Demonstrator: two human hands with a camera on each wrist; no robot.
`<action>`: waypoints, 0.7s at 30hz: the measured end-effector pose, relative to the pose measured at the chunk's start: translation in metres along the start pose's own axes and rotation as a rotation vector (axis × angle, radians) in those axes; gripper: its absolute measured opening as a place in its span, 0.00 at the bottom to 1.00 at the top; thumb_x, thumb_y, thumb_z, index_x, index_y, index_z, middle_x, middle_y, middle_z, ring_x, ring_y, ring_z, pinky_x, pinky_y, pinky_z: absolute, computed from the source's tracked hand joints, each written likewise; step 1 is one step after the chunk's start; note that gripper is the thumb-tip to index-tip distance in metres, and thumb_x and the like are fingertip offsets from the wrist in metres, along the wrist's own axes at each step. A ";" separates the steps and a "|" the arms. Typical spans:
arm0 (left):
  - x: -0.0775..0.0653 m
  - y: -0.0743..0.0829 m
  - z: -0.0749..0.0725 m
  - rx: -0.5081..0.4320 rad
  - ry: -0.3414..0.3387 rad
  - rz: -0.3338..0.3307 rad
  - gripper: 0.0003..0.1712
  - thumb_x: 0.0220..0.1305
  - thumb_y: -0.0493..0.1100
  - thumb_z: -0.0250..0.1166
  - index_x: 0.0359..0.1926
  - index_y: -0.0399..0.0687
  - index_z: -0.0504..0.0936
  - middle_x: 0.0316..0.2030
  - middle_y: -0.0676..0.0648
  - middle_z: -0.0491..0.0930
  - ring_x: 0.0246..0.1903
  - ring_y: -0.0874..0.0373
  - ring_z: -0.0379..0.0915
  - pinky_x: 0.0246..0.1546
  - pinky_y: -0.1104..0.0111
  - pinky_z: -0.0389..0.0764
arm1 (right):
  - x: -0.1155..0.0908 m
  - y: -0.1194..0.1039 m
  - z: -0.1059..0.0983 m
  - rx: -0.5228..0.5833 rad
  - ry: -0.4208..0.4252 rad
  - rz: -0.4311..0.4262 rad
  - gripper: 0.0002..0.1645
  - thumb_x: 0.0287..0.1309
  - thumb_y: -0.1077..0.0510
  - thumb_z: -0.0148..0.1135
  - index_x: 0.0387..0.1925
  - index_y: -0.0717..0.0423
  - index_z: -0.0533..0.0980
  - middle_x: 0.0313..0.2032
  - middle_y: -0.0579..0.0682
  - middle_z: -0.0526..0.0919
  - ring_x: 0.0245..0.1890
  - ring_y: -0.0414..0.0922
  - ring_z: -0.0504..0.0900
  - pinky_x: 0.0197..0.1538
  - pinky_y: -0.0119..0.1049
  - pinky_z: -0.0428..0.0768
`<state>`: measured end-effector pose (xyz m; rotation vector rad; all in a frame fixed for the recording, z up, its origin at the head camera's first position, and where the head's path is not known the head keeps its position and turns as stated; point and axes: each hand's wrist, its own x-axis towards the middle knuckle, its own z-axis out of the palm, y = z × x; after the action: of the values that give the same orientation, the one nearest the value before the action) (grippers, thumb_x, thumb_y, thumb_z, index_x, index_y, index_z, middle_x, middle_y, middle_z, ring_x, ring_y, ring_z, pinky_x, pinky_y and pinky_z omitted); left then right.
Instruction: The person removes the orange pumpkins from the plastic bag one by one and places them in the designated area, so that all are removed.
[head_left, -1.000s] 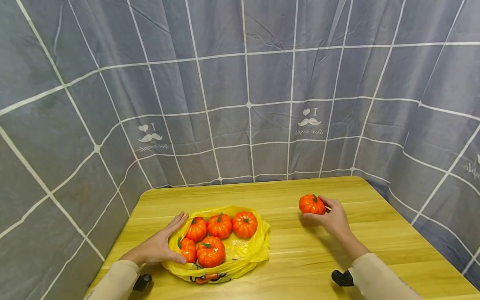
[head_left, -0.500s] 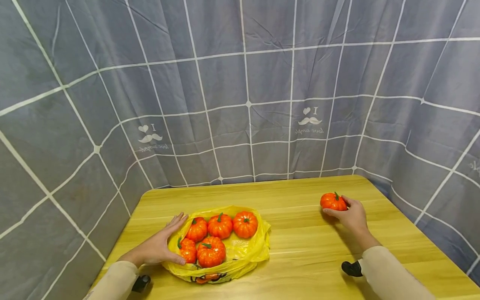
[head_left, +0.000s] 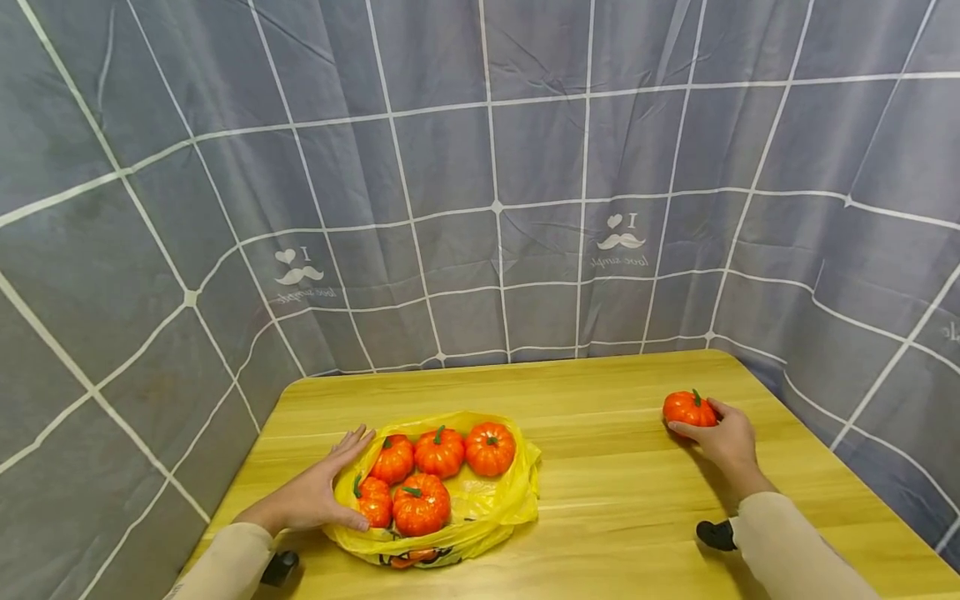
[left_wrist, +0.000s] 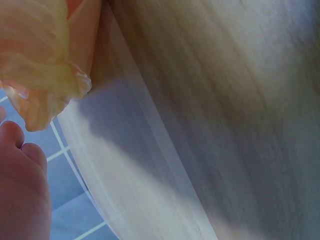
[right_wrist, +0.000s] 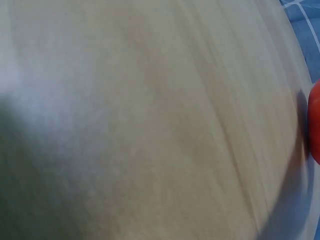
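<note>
A small orange pumpkin [head_left: 688, 409] with a green stem is low over the right part of the table, pinched between the thumb and fingers of my right hand [head_left: 726, 433]. In the right wrist view only an edge of the pumpkin [right_wrist: 315, 122] shows, with its shadow on the wood. My left hand [head_left: 318, 492], fingers spread, rests along the left rim of a yellow plastic bag [head_left: 491, 504], thumb beside a pumpkin [head_left: 372, 502]. Several such pumpkins sit inside the rolled-down bag. The left wrist view catches the bag's crumpled side [left_wrist: 45, 75] and part of the left hand [left_wrist: 22, 185].
The wood-patterned table [head_left: 592, 517] has rounded far corners. A grey curtain [head_left: 465, 167] with white grid lines surrounds its back and sides. Black wrist pieces show at the left sleeve [head_left: 232, 562] and the right sleeve [head_left: 787, 546].
My right hand has carried the pumpkin to the right, slowing and dipping slightly in the last half second. The left hand and the bag stay in place.
</note>
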<state>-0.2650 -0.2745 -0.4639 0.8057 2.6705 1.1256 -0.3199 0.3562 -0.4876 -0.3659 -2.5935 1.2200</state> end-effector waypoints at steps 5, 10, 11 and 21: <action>0.000 -0.002 0.000 0.004 -0.003 0.008 0.72 0.43 0.51 0.84 0.81 0.48 0.48 0.78 0.36 0.34 0.74 0.27 0.27 0.61 0.25 0.39 | 0.000 0.000 0.001 -0.007 -0.008 -0.011 0.58 0.49 0.52 0.80 0.70 0.78 0.58 0.65 0.80 0.62 0.64 0.74 0.63 0.66 0.66 0.63; 0.000 -0.002 -0.001 0.000 0.003 0.012 0.72 0.43 0.50 0.84 0.81 0.48 0.48 0.78 0.36 0.34 0.74 0.28 0.27 0.61 0.25 0.38 | -0.001 -0.003 0.002 -0.041 -0.009 -0.022 0.58 0.49 0.53 0.80 0.70 0.78 0.57 0.63 0.80 0.61 0.62 0.74 0.62 0.65 0.67 0.62; 0.000 -0.002 -0.001 -0.003 0.003 0.012 0.72 0.43 0.50 0.84 0.81 0.47 0.48 0.78 0.36 0.34 0.74 0.28 0.27 0.61 0.26 0.38 | -0.001 -0.004 0.002 -0.052 -0.006 -0.028 0.59 0.48 0.53 0.80 0.70 0.78 0.57 0.63 0.81 0.60 0.62 0.75 0.62 0.65 0.67 0.62; 0.000 -0.002 -0.001 -0.005 0.003 0.006 0.72 0.42 0.51 0.84 0.80 0.41 0.49 0.78 0.34 0.34 0.74 0.28 0.26 0.62 0.26 0.37 | 0.004 -0.021 -0.014 -0.054 0.117 -0.174 0.64 0.47 0.47 0.81 0.72 0.75 0.55 0.67 0.79 0.57 0.67 0.75 0.56 0.66 0.68 0.59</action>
<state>-0.2661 -0.2766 -0.4642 0.8121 2.6686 1.1352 -0.3217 0.3546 -0.4624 -0.2092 -2.5030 1.0399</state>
